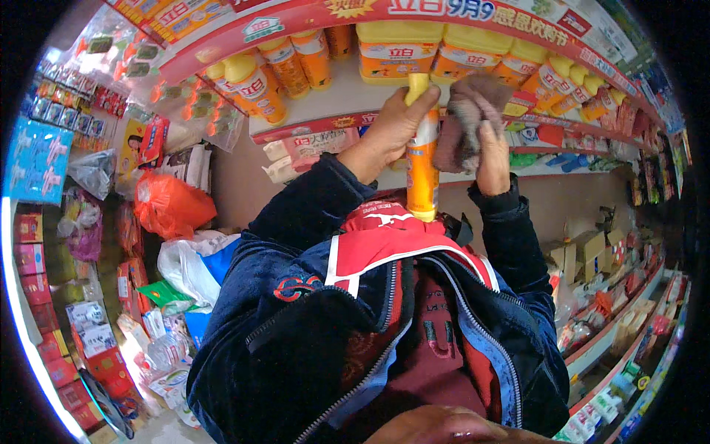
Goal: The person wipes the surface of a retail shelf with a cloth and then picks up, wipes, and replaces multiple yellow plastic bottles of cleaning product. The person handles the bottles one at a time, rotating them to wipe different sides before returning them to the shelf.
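My left hand (391, 127) grips an orange plastic bottle (422, 172) by its upper part, just below the yellow cap. The bottle is upright in the picture, its base near my red apron (399, 244). Right beside it, my right hand (493, 155) holds a crumpled brownish-grey cloth (466, 122), which hangs over and partly hides the fingers. Beyond both hands, similar orange bottles with yellow caps (255, 91) and large yellow-lidded orange tubs (396, 53) stand on a white shelf (333, 102).
Red shelf-edge strips (310, 125) bearing writing cross in front of me. Pink and white packs (321, 147) lie on a lower shelf. At left are a red plastic bag (172, 205) and a white bag (188, 263); at right, low shelves with cardboard boxes (591, 250) and small goods.
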Motion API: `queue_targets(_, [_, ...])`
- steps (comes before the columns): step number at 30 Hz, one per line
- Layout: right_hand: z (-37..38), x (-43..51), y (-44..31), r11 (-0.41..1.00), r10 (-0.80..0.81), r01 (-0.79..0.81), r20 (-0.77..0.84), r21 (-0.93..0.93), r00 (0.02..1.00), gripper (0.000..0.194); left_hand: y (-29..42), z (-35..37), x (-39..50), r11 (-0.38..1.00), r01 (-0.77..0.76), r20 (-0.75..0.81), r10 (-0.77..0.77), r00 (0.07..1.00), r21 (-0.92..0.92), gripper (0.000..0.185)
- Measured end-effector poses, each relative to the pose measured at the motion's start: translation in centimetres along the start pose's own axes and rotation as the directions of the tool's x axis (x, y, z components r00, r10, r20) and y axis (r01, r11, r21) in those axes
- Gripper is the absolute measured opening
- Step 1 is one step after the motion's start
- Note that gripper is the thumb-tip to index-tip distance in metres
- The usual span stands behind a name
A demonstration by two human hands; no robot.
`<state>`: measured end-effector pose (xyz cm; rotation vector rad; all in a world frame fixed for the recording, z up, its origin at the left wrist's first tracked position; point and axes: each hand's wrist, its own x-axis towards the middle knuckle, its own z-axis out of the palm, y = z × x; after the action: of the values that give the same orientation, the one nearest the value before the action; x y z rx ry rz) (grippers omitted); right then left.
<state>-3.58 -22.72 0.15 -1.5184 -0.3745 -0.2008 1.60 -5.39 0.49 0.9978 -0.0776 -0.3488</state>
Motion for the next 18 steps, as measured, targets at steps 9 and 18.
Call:
queue_targets(9, [1.8,-3.2,2.6,0.81,0.577,-0.498,0.27,-0.311,0.771,0.043,0.8,-3.3,-2.9,0.988,-0.156,-0.143,0.154,0.978,-0.003,0.046])
queue_targets(18, [1.7,-4.1,8.6,0.518,0.747,-0.824,0.347,0.231,0.567,0.045,4.7,-1.9,-8.0,0.779,-0.593,0.081,0.59,0.803,0.202,0.06])
